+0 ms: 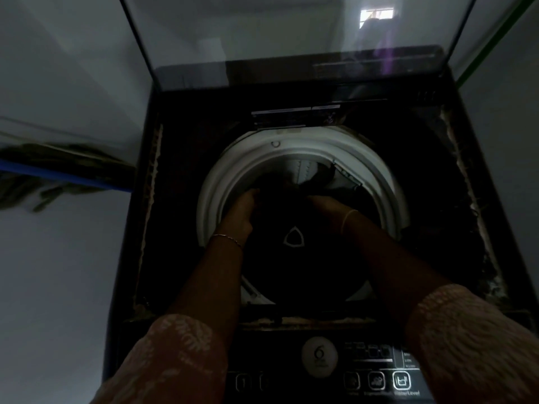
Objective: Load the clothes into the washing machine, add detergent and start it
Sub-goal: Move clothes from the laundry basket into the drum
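Washing machine (291, 354), top-loading, lid (285, 39) raised at the far side. Dark clothes (294, 225) bundled in the drum mouth, inside the pale drum rim (210, 199). Left hand (239, 214) curled onto the bundle's left edge; right hand (329, 207) pressed on its right, fingers hidden, grip cannot be told. Risk: cloth draped over the rim may snag or jam the spin. Clearance: open at the far side of the drum; forearms fill the near side. Control panel (376, 377) nearest, below the sleeves.
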A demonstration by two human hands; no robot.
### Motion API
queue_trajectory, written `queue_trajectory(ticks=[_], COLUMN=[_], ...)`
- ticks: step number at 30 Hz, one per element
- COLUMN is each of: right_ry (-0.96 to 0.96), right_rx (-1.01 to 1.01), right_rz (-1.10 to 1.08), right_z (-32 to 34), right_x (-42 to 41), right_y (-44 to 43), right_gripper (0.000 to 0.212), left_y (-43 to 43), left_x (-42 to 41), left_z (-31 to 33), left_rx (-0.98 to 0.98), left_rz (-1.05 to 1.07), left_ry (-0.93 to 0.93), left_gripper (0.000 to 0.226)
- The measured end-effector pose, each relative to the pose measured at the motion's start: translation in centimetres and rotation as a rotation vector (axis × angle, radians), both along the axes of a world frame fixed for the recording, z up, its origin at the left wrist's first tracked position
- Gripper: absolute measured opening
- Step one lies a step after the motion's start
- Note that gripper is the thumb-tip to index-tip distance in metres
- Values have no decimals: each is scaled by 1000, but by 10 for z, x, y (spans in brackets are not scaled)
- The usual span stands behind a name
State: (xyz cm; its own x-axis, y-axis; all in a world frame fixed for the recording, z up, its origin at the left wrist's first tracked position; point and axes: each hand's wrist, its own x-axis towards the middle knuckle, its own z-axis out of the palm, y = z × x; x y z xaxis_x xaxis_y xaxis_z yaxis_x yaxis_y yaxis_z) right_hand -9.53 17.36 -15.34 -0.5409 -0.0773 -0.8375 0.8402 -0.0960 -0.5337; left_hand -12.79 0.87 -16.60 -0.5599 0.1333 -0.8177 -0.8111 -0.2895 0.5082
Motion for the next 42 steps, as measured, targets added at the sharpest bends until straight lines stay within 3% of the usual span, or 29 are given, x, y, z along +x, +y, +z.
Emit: queue_trajectory(ticks=[4, 7, 9, 11, 17, 26, 35, 42], right_ry=[52, 91, 156, 230, 414, 551, 402, 123], right_rx=[-122, -70, -87, -149, -327, -327, -336, -218], right_rz=[-207, -236, -264, -346, -598, -931, -1093, -1116], right_z=[8, 37, 60, 82, 130, 153, 93, 20], right_x=[-4, -3, 1, 10, 67, 185, 292, 349], right_y=[7, 12, 20, 33, 96, 225, 349, 413], right_gripper=[20, 17, 18, 18, 25, 27, 25, 23], left_y=[6, 15, 24, 38, 103, 243, 378, 453], left_x=[4, 9, 12, 17, 43, 125, 208, 256], left_z=[18, 40, 61, 85, 135, 165, 141, 64], left_rx=[-110, -105, -82, -12, 337, 448, 282, 64], left_rz=[-93, -93, -97, -106, -176, -459, -570, -654], left_ry=[16, 68, 126, 187, 247, 221, 156, -47], left_gripper=[29, 40, 33, 25, 35, 26, 32, 45])
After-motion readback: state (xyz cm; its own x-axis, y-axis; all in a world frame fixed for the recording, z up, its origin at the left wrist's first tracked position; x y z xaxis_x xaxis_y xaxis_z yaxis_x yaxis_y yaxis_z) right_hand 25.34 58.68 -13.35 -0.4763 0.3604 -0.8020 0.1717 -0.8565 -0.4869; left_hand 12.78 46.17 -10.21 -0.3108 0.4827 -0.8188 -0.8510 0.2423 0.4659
